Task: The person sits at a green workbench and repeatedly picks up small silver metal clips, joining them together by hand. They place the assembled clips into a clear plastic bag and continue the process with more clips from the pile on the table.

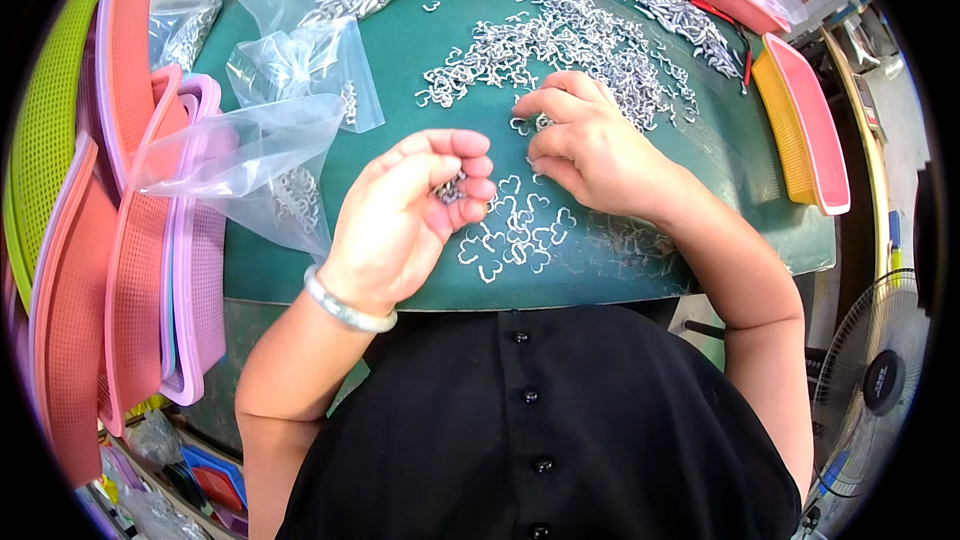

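My left hand (405, 210), a pale bangle (348, 305) on its wrist, is curled palm-up around a clump of small silvery metal hooks (450, 188). To its right, my right hand (600, 150) is bent down at the near edge of a big heap of the same curved metal hooks (600, 40). A hook (535, 168) shows at its fingertips, seemingly pinched, though the fingers partly hide it. Between my hands and the table's near edge lies a small loose group of hooks (520, 230), spread out singly on the green table (300, 275).
Clear plastic bags (305, 70) with metal pieces stand on the left of the table. Stacked colored plastic baskets (135, 230) crowd the left edge. Slimmer metal pieces (680, 15) lie far right, near red-handled pliers (745, 60) and a pink-and-yellow basket (805, 125). A fan (870, 380) stands lower right.
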Demonstrator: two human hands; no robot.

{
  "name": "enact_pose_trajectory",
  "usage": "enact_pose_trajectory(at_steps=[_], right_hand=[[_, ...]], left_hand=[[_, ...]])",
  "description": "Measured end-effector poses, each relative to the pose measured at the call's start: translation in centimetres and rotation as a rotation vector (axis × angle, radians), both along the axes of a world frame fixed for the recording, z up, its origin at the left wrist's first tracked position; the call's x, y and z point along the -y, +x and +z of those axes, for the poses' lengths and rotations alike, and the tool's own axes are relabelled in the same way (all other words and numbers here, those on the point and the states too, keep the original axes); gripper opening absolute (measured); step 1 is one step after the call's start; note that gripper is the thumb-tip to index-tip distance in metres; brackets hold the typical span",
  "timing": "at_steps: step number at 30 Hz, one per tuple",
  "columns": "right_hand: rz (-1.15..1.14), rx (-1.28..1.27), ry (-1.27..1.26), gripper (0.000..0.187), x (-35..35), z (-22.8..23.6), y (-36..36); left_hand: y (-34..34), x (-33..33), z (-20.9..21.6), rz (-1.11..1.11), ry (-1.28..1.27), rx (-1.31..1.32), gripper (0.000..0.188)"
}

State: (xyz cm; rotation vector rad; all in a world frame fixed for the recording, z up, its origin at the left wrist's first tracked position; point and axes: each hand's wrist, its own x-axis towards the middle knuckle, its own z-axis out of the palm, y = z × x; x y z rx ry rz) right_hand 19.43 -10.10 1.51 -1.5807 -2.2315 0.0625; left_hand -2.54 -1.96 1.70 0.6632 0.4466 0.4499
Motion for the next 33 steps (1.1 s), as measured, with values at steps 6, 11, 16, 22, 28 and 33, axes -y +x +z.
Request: enact_pose_trajectory(at_steps=[6, 11, 16, 22, 28, 33], right_hand=[[0.011, 0.023, -0.011, 0.008, -0.2, 0.0, -0.3], [-0.008, -0.013, -0.041, 0.008, -0.2, -0.5, -0.3], [-0.026, -0.101, -0.005, 0.005, -0.5, -0.6, 0.2], [0.008, -0.057, 0.010, 0.006, -0.4, 0.0, 0.3], [0.016, -0.056, -0.034, 0.004, -0.5, -0.4, 0.5], [0.031, -0.036, -0.025, 0.008, -0.5, -0.6, 0.4]], left_hand=[[3.1, -1.6, 0.2, -0.023, 0.096, -0.111, 0.021], [4.4, -2.1, 0.0, -0.049, 0.149, -0.200, 0.018], [4.3, -2.1, -0.6, -0.061, 0.171, -0.251, 0.019], [4.1, -2.1, -1.1, -0.049, 0.142, -0.226, 0.019], [3.9, -2.0, -1.2, -0.059, 0.145, -0.222, 0.020], [3.8, -1.9, -1.3, -0.060, 0.142, -0.229, 0.021]])
